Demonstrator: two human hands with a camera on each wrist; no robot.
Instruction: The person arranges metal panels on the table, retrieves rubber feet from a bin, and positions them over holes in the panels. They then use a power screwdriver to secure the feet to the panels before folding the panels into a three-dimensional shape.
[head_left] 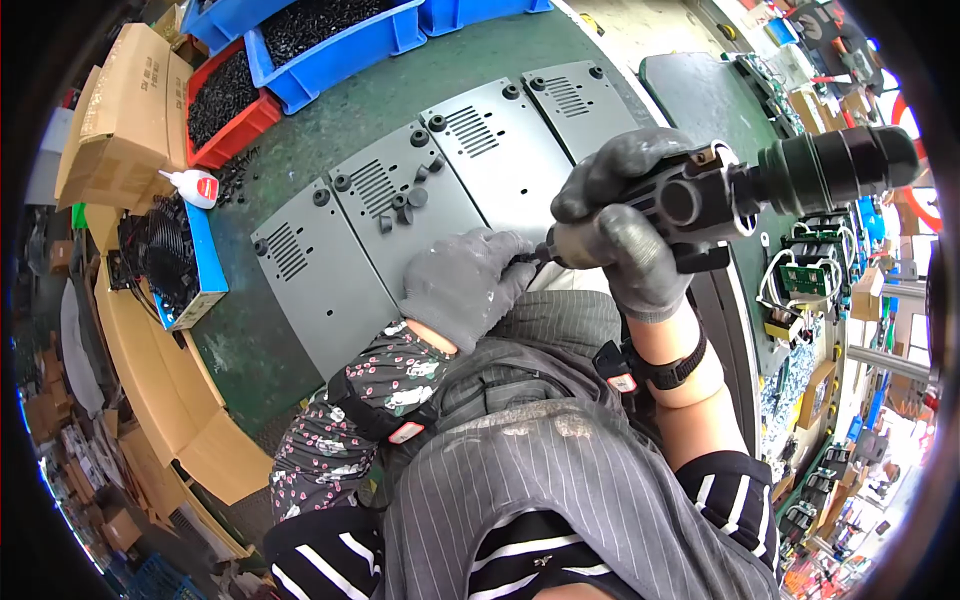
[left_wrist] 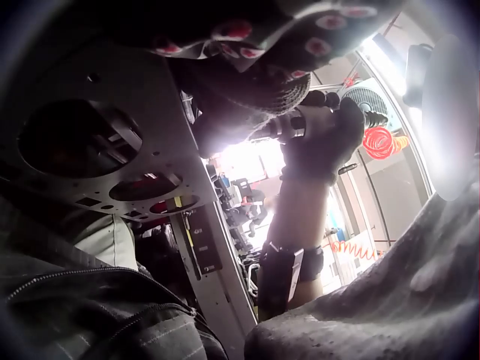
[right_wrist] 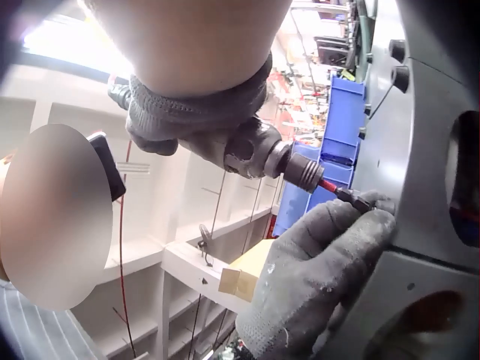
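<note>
In the head view, a gloved right hand grips a black power driver whose bit points left. The gloved left hand meets the bit low over several grey slotted panels. From the right wrist view, thumb and forefinger of the left hand pinch the end of the driver bit against a panel edge; whether a small part is between them is hidden. Black round feet stand on the panels, and a few loose ones lie there. The left wrist view shows a panel's round cutouts.
Blue bins and a red bin of small black parts stand at the back left. Nearby are a cardboard box, a white bottle and a blue-edged box. Circuit boards lie at the right.
</note>
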